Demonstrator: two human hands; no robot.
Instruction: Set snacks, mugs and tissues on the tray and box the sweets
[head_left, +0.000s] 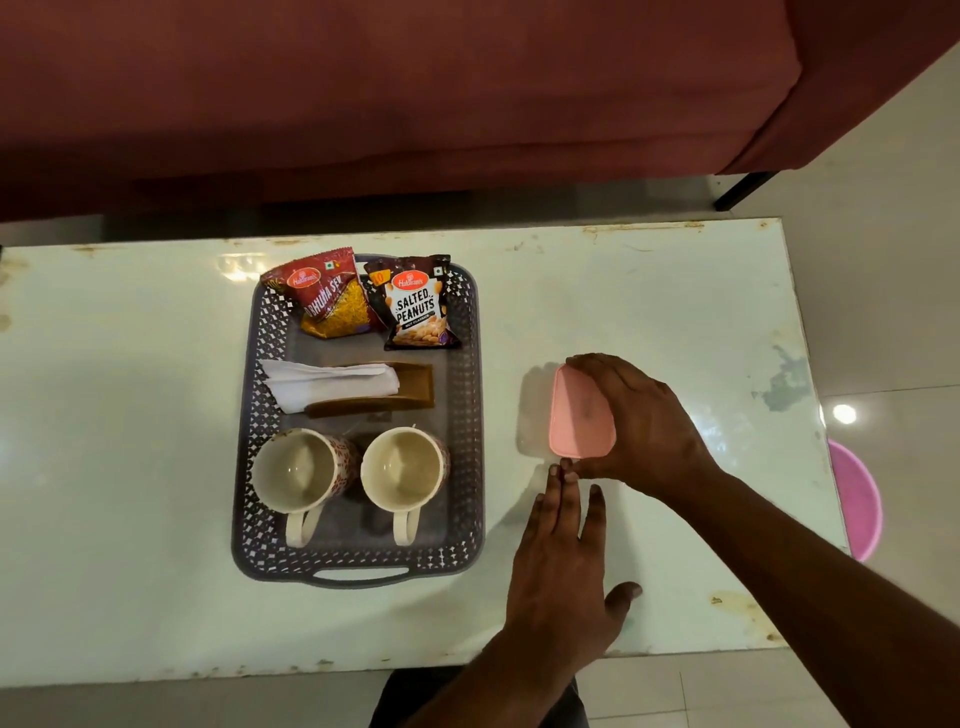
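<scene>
Pink lid (581, 413) of the sweets box (535, 410) sits on the white table (649, 312), just right of the grey tray (470, 415). The right hand (641, 421) lies over it, fingers wrapped along the far and right edges and thumb at the near corner, clasping the lidded box. The left hand (563, 566) rests flat and empty on the table just in front, fingers spread, their tips almost touching the right thumb. On the tray stand two mugs (405, 467) nearest the person, then tissues (327, 382) in a brown holder (410, 389), then a red snack packet (324, 296) and a salted peanuts packet (418, 306) at the far end.
</scene>
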